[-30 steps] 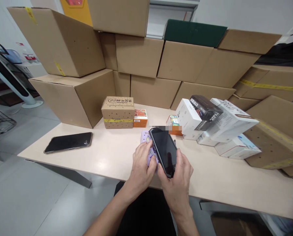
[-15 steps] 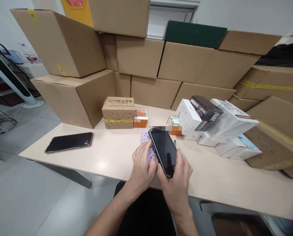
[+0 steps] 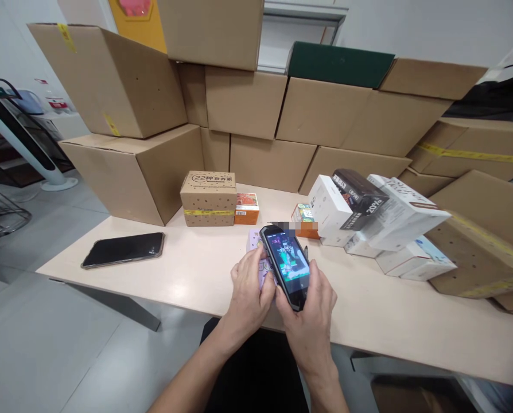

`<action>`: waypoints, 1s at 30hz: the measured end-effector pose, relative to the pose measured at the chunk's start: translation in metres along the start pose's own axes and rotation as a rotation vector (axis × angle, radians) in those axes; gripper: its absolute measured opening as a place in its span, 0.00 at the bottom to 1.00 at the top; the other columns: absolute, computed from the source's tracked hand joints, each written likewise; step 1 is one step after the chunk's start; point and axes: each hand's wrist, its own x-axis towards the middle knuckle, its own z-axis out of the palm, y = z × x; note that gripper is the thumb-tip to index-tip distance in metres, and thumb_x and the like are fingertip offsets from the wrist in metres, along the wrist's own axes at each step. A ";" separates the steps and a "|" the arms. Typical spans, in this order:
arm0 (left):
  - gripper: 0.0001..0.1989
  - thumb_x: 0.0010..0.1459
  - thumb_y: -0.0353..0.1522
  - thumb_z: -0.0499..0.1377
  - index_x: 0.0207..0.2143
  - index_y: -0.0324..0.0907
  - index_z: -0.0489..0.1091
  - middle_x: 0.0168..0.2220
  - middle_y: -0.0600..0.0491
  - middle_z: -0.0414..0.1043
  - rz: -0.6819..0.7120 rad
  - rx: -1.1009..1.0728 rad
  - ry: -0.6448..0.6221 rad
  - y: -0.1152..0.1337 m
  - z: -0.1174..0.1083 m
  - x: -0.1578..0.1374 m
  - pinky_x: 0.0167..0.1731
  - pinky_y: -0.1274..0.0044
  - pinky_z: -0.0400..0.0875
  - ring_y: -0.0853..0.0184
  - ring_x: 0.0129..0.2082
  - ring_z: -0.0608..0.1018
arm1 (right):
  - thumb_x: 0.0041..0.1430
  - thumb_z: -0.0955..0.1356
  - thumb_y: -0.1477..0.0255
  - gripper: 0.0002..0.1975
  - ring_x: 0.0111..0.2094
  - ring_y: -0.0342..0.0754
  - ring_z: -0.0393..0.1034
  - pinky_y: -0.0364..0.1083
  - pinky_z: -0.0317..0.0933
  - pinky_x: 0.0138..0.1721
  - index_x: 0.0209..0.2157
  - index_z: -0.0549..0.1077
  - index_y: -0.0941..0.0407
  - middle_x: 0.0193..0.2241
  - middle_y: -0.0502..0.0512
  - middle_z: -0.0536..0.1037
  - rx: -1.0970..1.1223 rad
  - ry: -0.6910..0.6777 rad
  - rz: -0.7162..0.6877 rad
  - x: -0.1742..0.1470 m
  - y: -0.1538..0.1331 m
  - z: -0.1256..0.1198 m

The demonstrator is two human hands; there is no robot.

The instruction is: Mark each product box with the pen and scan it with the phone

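Observation:
My right hand (image 3: 310,310) is closed around the lower end of a black smartphone (image 3: 288,261), which is tilted and has its screen lit with a time display. The fingers of my left hand (image 3: 252,284) are curled in, with index finger and thumb at the phone's left edge. Behind the phone and partly under the left fingers is a purple patterned box (image 3: 253,236); its far side is hidden. A dark pen-like tip (image 3: 306,251) shows just right of the phone. A second phone (image 3: 124,250) with a dark screen lies flat on the left.
On the table (image 3: 196,269) stand a small brown carton (image 3: 209,198), an orange box (image 3: 247,209) and another orange box (image 3: 304,221). White boxes (image 3: 334,209) and a dark brown box (image 3: 362,195) pile up at right. Large cardboard boxes (image 3: 256,106) wall the back.
The screen of the phone in my hands has gone from dark to lit. Both hands stay in nearly the same place, and the view has shifted slightly.

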 end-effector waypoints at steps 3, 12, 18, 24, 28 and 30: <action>0.27 0.64 0.28 0.52 0.64 0.44 0.51 0.56 0.43 0.69 0.000 -0.001 -0.005 0.000 -0.001 0.000 0.58 0.60 0.60 0.58 0.59 0.70 | 0.62 0.66 0.56 0.40 0.55 0.63 0.60 0.64 0.61 0.52 0.69 0.49 0.57 0.57 0.71 0.65 0.003 0.000 0.014 0.000 0.006 -0.004; 0.25 0.66 0.31 0.53 0.64 0.44 0.52 0.58 0.43 0.67 -0.015 -0.152 -0.017 -0.005 -0.004 -0.005 0.60 0.62 0.65 0.59 0.61 0.68 | 0.61 0.62 0.50 0.43 0.55 0.69 0.63 0.66 0.57 0.54 0.67 0.55 0.66 0.54 0.78 0.68 -0.228 0.080 0.170 -0.004 0.066 -0.039; 0.19 0.66 0.29 0.53 0.59 0.43 0.63 0.60 0.42 0.66 0.150 -0.052 0.032 -0.007 -0.018 -0.010 0.61 0.57 0.65 0.56 0.64 0.65 | 0.59 0.57 0.44 0.49 0.48 0.73 0.67 0.68 0.58 0.50 0.63 0.60 0.74 0.47 0.83 0.71 -0.474 -0.010 0.378 -0.024 0.122 -0.050; 0.21 0.61 0.31 0.62 0.55 0.38 0.67 0.56 0.40 0.71 0.431 0.295 -0.052 -0.003 -0.022 -0.013 0.57 0.53 0.71 0.47 0.61 0.68 | 0.59 0.56 0.44 0.49 0.45 0.72 0.67 0.67 0.59 0.48 0.62 0.62 0.75 0.46 0.84 0.70 -0.542 -0.023 0.381 -0.034 0.140 -0.047; 0.20 0.63 0.28 0.59 0.57 0.37 0.65 0.55 0.41 0.72 0.444 0.312 -0.058 -0.002 -0.021 -0.014 0.56 0.60 0.75 0.51 0.61 0.70 | 0.60 0.56 0.44 0.47 0.49 0.74 0.65 0.68 0.58 0.47 0.61 0.64 0.73 0.50 0.85 0.68 -0.565 -0.014 0.336 -0.034 0.137 -0.044; 0.20 0.63 0.28 0.59 0.58 0.38 0.65 0.55 0.41 0.72 0.431 0.289 -0.049 -0.004 -0.021 -0.015 0.57 0.60 0.75 0.52 0.62 0.70 | 0.60 0.58 0.43 0.47 0.54 0.76 0.61 0.70 0.56 0.50 0.60 0.66 0.71 0.54 0.86 0.65 -0.549 0.041 0.286 -0.032 0.128 -0.046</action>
